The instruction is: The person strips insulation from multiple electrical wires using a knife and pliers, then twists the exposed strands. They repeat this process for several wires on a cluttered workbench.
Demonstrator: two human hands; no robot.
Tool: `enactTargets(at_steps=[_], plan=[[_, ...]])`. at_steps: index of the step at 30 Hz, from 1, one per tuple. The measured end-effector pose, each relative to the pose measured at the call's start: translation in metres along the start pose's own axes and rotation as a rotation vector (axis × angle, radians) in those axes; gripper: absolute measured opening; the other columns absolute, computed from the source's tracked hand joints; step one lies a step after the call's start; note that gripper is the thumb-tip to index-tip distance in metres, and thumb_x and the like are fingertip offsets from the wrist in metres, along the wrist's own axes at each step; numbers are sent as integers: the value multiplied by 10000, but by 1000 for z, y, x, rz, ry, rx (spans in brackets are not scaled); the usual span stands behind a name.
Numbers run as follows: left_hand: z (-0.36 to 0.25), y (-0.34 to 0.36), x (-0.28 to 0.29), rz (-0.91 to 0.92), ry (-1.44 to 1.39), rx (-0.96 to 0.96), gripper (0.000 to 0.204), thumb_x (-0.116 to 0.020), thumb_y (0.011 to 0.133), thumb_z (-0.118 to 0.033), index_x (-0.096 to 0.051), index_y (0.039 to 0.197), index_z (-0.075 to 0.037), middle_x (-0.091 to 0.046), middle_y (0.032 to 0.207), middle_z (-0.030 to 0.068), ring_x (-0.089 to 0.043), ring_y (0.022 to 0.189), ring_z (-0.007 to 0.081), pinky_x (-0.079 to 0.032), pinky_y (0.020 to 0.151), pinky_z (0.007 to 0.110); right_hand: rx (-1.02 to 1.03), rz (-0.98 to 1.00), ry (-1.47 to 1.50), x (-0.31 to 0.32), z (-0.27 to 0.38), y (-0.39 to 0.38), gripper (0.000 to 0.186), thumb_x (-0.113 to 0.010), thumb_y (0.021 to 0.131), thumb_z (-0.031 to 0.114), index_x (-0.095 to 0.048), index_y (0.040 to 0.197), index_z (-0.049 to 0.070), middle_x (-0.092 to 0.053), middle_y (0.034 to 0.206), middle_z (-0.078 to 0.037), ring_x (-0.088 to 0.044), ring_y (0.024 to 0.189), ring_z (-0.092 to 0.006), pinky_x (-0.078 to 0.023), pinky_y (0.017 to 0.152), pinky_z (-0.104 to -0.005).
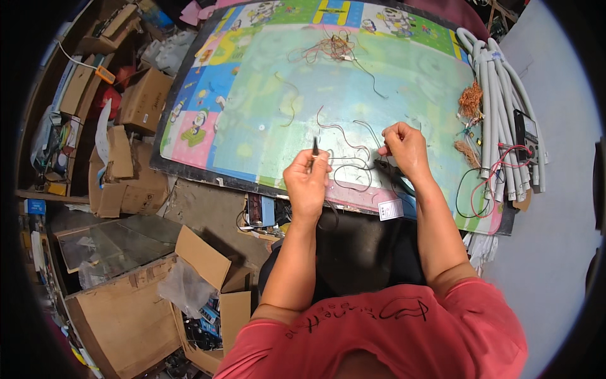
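My left hand (pixel 307 180) is closed on a slim black pointed piece (pixel 315 146) that sticks up past the fingertips; its exact kind is unclear. A pale bit shows beside it at the fingers. To the right, above the table, my right hand (pixel 405 148) is closed in a pinch, and whatever lies in its fingers is too small to name. Thin dark wires (pixel 353 177) loop on the table between both hands, with a reddish wire (pixel 334 129) just beyond them. Below the right hand sits a dark object (pixel 388 169), partly hidden.
A wire tangle (pixel 334 48) lies at the far side of the patterned table mat (pixel 259 95). Pale grey tubes (pixel 495 114), a black meter (pixel 526 134) with red and black leads, and copper strands (pixel 470 100) line the right edge. An open carton (pixel 235 316) stands on the lower left.
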State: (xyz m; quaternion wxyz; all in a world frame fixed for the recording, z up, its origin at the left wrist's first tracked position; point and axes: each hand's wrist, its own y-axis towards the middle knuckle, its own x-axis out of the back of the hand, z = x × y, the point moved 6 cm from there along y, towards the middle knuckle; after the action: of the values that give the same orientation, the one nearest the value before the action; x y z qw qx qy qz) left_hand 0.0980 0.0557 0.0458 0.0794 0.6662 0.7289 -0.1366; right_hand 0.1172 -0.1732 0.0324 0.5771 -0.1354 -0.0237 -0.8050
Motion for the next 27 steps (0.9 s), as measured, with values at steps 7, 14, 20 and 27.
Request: enactTargets(at_steps=[7,14,20,27], plan=[[5,-2,-5,165,-19,112,96,-614,894,-75,-630,917,17,-582,680,22,-440,495,34,-317,445,182,529,-19,-390,-19,41,-26,194,-643,854,182,-676,846,-9,-618,794,-146,-615,627,-288,-487,592,-351],[6,-2,-5,151,130,66,86,-616,898,-89,-615,865,-10,-571,656,-3,-437,499,30,-318,447,186,241,507,-17,-60,43,-42,114,-626,848,88,-673,889,-7,-582,844,-79,-650,658,-143,-498,603,-270],[6,-6,-9,54,303,-78,95,-615,901,-98,-609,853,-16,-538,619,-24,-418,481,25,-299,431,191,348,276,-147,-58,50,-45,64,-673,798,50,-647,798,-8,-581,785,-104,-658,645,-184,-489,563,-287],[13,-5,-9,-17,61,226,132,-618,891,-112,-594,813,-9,-506,592,-7,-388,444,44,-275,399,207,542,118,-199,-56,49,-52,78,-709,745,40,-649,792,23,-576,762,-109,-612,673,-229,-478,563,-334]])
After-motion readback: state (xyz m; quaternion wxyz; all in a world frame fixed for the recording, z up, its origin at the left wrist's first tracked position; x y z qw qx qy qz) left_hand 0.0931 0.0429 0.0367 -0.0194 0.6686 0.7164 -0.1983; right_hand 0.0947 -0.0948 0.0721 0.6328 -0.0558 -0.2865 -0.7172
